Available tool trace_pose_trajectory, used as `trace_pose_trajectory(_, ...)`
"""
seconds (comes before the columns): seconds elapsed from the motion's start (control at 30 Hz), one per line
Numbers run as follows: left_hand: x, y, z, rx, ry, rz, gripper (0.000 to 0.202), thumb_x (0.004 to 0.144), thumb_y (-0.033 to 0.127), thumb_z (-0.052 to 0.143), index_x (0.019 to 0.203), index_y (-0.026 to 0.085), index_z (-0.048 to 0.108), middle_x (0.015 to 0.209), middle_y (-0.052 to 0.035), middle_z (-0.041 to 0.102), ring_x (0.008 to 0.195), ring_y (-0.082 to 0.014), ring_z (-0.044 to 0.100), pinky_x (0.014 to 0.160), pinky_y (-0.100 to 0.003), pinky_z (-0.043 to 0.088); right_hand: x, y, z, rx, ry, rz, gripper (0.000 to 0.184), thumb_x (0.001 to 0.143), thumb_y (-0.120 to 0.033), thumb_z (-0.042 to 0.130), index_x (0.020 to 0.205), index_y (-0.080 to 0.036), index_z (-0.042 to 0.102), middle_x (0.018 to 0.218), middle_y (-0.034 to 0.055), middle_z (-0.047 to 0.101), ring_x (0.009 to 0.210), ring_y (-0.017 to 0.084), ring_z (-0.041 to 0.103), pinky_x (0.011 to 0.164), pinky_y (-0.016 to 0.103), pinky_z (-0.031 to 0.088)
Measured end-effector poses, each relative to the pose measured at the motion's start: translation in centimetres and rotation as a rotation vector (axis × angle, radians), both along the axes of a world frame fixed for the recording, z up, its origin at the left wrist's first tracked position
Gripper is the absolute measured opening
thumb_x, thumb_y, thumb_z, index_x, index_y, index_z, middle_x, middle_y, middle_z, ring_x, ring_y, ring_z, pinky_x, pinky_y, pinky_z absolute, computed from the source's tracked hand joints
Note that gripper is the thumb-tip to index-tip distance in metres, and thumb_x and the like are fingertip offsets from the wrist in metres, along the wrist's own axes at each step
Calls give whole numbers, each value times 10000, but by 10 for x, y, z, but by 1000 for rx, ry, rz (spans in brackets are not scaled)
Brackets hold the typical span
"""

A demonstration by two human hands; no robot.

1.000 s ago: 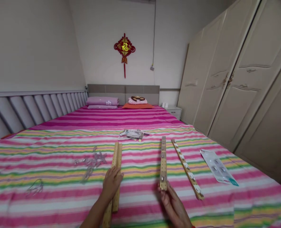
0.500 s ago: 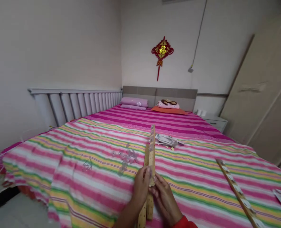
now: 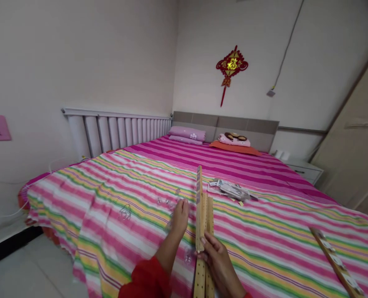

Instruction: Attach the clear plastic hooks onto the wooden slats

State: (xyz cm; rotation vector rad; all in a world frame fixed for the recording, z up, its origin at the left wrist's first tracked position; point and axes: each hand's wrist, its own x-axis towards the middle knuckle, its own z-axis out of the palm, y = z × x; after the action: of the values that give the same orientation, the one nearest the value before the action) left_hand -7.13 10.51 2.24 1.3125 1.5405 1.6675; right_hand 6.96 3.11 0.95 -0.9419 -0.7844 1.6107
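My right hand (image 3: 219, 261) grips the near end of a perforated wooden strip (image 3: 199, 215) and holds it on edge, tilted up off the bed. Beneath it lie two more wooden strips (image 3: 205, 273) side by side on the striped bedspread (image 3: 134, 198). My left hand (image 3: 179, 218), in a red sleeve, reaches left of the strips toward a scatter of small clear plastic pieces (image 3: 168, 203); its fingers are curled down over them and I cannot see whether anything is in them.
Another wooden strip with white clips (image 3: 336, 260) lies at the right. A pile of plastic packets (image 3: 232, 190) sits further back. Pillows (image 3: 187, 134) rest at the headboard. A radiator (image 3: 122, 130) lines the left wall, a wardrobe (image 3: 354, 157) the right.
The view swung left. My right hand carried its strip from the right over to the two strips on the left. My left hand left those strips and moved toward the clear pieces.
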Motion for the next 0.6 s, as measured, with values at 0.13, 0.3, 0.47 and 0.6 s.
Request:
trace_pose_trajectory(0.13,4,32,20,-52,-116,-46,357,853,502,373,814,189,540,759,-27,575,684,-151,544,624,-262,431,2,2,-4,52,-90,52,594,526,-376,851,1028,-124,661,731,11,684,461,139,628,474,267,522)
trace_pose_trajectory(0.3,4,53,26,-39,-127,-2,336,847,435,383,614,203,453,610,15,489,578,-125,481,550,-234,395,14,0,-8,126,-134,159,566,575,-400,821,1070,-168,673,647,-28,627,467,132,610,494,261,503)
trace_pose_trajectory(0.47,1,52,18,-65,-119,-11,241,817,302,397,614,199,477,543,28,492,516,-121,486,534,-236,409,29,-10,4,142,-144,240,491,641,-390,782,1081,-196,682,771,19,680,514,119,599,520,248,489)
trace_pose_trajectory(0.6,-7,54,13,-48,-87,13,128,767,253,478,698,187,562,696,-25,612,721,-162,591,695,-275,458,39,-18,11,144,-208,282,494,625,-425,779,1052,-188,700,777,43,699,520,147,611,511,268,497)
